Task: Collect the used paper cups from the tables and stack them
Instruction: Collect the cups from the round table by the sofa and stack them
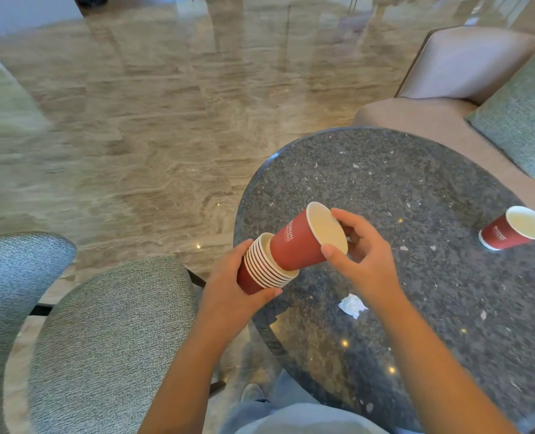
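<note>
My left hand (228, 278) grips a stack of several nested red paper cups (261, 270), tilted with the rims toward the upper right. A single red cup (304, 241) sits partly inside the top of the stack, its white inside facing right. My right hand (361, 256) pinches that cup at its rim with thumb and fingers. Both hands are above the left edge of the round dark stone table (401, 183). Another red cup (512, 231) stands on the table at the far right.
A crumpled white paper scrap (352, 304) lies on the table near my right forearm. Two grey fabric chairs (109, 336) stand at the lower left. A beige armchair (460, 67) with a green cushion (523, 117) is behind the table. Polished marble floor stretches ahead.
</note>
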Motion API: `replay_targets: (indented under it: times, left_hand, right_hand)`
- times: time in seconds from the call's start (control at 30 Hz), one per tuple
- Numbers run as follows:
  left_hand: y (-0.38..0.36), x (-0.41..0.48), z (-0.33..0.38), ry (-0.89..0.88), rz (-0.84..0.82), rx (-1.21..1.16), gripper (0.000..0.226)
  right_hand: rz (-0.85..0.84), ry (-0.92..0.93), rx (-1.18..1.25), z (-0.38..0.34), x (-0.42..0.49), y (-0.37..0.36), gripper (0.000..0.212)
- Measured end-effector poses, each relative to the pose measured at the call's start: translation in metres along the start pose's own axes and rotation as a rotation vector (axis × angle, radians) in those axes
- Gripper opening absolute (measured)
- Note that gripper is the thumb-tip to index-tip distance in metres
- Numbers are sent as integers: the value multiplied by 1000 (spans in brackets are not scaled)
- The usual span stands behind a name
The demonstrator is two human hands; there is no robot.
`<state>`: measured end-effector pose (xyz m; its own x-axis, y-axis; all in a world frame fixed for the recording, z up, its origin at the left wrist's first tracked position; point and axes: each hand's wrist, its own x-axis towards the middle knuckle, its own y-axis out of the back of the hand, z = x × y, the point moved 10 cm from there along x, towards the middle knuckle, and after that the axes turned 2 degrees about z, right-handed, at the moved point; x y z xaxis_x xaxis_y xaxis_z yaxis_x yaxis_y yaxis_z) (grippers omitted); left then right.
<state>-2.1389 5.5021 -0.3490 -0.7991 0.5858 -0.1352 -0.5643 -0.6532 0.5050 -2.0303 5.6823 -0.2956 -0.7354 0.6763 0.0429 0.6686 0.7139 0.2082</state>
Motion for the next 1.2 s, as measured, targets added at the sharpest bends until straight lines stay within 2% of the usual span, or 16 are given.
replay_targets:
  times: [0.2, 0.37, 0.5, 0.87, 1.03, 1.2]
  left_hand:
    - [2, -8, 10, -15, -17, -25, 86]
    - [3, -16, 21, -57, -31, -6, 85]
    - [5, -22, 25, -68, -25, -10, 83]
    - [0, -38, 19, -64, -77, -67, 81]
    - [-18, -46, 19, -56, -142, -160, 77]
    - [-43, -55, 31, -94, -243, -175, 76]
  right_hand:
    - [-137, -25, -47, 0, -6, -19, 57]
    - [-265, -73, -82, 5, -13, -36, 49]
    - [-319, -114, -87, 8, -21, -43, 53]
    - [-287, -204, -60, 18, -51, -48, 55]
    - [-196, -180, -133, 13, -67, -30, 46]
    - [-77, -203, -166, 19, -87, -1, 45]
